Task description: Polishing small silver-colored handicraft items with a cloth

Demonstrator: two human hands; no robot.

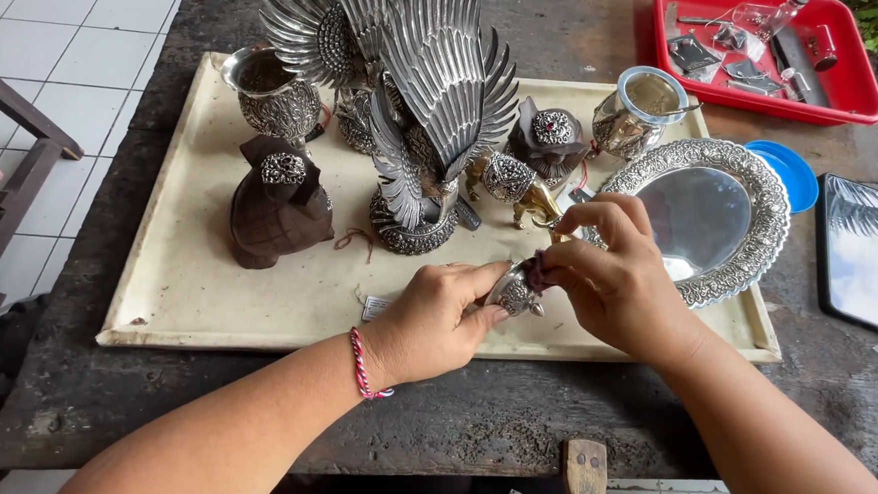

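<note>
Silver ornament (pixel 514 291), small and embossed, pinched between both hands just above the cream tray's (pixel 211 299) near edge. Left hand (pixel 433 322) cradles it from below; right hand (pixel 616 278) curls over, fingertips clamped on its top. Best kept low, grip steady. Beyond: winged silver statue (pixel 432 107), embossed round plate (pixel 698 213).

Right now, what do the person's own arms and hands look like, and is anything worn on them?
Both forearms are bare, with no sleeves or gloves in view. The left hand has a thin twisted cord bracelet in red and white at the wrist. The right hand shows no bracelet, watch or ring that I can make out. The fingernails look short and unpainted.
</note>
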